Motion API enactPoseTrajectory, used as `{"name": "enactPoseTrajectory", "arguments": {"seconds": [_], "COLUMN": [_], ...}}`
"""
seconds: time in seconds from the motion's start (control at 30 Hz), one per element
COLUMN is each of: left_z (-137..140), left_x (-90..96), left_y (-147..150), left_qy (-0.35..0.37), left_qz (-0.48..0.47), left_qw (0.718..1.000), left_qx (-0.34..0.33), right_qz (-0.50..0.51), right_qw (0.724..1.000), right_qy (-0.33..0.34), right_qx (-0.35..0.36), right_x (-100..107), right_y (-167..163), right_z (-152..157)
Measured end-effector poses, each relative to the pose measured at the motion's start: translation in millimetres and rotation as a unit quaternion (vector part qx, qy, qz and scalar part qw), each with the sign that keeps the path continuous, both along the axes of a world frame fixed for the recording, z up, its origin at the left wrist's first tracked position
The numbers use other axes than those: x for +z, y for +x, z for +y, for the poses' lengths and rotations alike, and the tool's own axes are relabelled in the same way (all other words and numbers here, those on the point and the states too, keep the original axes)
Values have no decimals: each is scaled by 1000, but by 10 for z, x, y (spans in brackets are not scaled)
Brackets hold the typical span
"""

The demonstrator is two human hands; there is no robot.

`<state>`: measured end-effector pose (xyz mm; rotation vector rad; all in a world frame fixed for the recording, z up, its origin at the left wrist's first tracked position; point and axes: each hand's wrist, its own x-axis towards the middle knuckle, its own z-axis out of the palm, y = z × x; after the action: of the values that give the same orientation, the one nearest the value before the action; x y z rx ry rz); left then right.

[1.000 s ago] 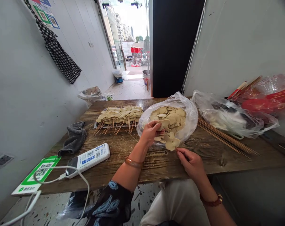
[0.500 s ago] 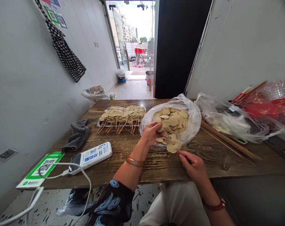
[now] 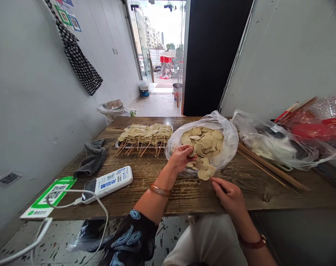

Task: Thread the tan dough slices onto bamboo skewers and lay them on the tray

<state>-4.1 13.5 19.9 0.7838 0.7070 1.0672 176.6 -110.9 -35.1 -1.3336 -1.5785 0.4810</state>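
Note:
My left hand (image 3: 182,158) is closed in a pinch on a thin, pale round slice, over the near edge of a clear plastic bag (image 3: 231,138) full of similar slices (image 3: 209,142). My right hand (image 3: 228,194) grips the near end of a thin skewer, mostly hidden by the fingers. Several overlapping slices (image 3: 206,172) are threaded on that skewer, just in front of the bag. Left of the bag, a metal tray (image 3: 120,145) bears piled skewers of slices (image 3: 147,133), their sticks pointing toward me.
Loose bamboo skewers (image 3: 270,166) lie to the right, beside a plastic bag (image 3: 263,142) and red packaging (image 3: 309,129). On the left are a grey cloth (image 3: 94,159), a white power bank (image 3: 109,183) with its cable (image 3: 102,207), and a green QR card (image 3: 50,199). The wooden table's front edge is close to my legs.
The view has shifted slightly. My left hand's slice has tilted a little beside the bag's contents; my right hand keeps its grip on the skewer, almost unmoved.

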Motion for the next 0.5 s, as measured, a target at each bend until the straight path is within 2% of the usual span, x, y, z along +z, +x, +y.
{"name": "enactPoseTrajectory", "arguments": {"seconds": [0.13, 0.37, 0.5], "left_z": [-12, -41, -39], "left_x": [-10, 2, -5], "left_y": [17, 64, 89], "left_qy": [16, 65, 118], "left_qz": [14, 56, 105], "left_qw": [1000, 995, 983], "left_qx": [-1, 59, 90], "right_qz": [-5, -5, -5], "right_qw": [1000, 999, 999], "right_qy": [-14, -30, -32], "right_qx": [-2, -10, -1], "right_x": [6, -10, 6], "right_y": [-2, -5, -6], "right_z": [3, 15, 14]}}
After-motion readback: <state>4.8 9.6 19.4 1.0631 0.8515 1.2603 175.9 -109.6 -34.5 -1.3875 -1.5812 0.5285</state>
